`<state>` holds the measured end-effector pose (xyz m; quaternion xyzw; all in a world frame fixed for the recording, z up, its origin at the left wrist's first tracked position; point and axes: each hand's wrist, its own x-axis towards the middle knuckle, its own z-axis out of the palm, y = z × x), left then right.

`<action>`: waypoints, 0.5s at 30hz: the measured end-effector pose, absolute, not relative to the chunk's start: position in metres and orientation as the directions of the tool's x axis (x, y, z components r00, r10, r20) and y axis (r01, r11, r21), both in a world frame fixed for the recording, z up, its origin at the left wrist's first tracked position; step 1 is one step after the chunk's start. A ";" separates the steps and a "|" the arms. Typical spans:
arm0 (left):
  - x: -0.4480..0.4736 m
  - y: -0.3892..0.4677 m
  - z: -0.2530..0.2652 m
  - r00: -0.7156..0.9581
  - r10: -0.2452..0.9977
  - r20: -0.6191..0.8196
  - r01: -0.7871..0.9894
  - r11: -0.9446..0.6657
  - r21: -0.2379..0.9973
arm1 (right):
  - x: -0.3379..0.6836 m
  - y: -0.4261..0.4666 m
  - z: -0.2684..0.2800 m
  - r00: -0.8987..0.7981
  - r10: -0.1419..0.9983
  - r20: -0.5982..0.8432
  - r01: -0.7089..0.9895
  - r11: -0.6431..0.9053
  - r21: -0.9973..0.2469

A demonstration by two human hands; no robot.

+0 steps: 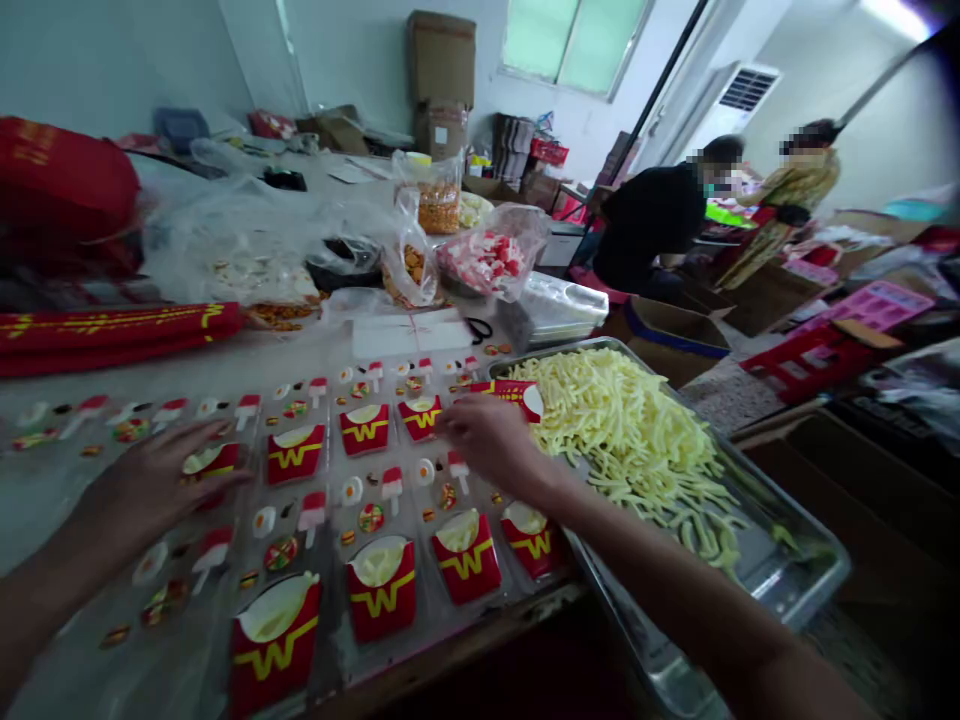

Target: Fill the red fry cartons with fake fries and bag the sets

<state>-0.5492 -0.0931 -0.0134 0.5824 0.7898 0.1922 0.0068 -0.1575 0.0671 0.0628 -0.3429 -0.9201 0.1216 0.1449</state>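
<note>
"How was the left hand (161, 465) held?"

"Palm down, fingers spread, the thumb (225, 486) apart and pointing toward the surface's (465, 646) right edge. The left forearm (49, 580) slanted in, bare."

"And the right hand (491, 440)?"

"Near the right edge, its back upward, fingers curled in, the tips hard to see. The right forearm (660, 570) stretched past the near right corner, bare too."

On my feed, I see open air between the left hand (161, 470) and right hand (491, 435), above flat red cartons with yellow zigzags (296, 457); rightward, the raised-rim silver metal tray (765, 565) and heaped pale-yellow strips (630, 430) obstruct low passage.
</note>
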 end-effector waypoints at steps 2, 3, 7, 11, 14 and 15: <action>-0.494 -0.052 0.009 -0.156 0.942 0.298 0.958 0.070 0.278 | -0.098 0.093 0.067 -0.439 0.864 0.246 0.835 0.493 -0.245; -0.459 -0.026 0.018 -0.062 0.941 0.332 0.956 -0.039 0.290 | -0.078 0.105 0.066 -0.350 0.908 0.229 0.893 0.397 -0.211; -0.311 0.082 0.035 0.337 0.868 0.365 0.829 -0.458 0.322 | -0.054 0.130 0.054 -0.247 0.969 -0.015 0.954 0.240 -0.182; -0.219 0.145 0.022 0.450 0.853 0.264 0.790 -0.519 0.326 | -0.063 0.134 0.044 -0.235 0.971 -0.046 0.946 0.217 -0.239; -0.205 0.160 0.015 0.501 0.830 0.244 0.743 -0.558 0.370 | -0.061 0.140 0.045 -0.262 0.964 -0.050 0.916 0.232 -0.328; -0.207 0.160 0.015 0.495 0.825 0.272 0.732 -0.564 0.382 | -0.057 0.142 0.049 -0.288 0.956 -0.055 0.889 0.246 -0.387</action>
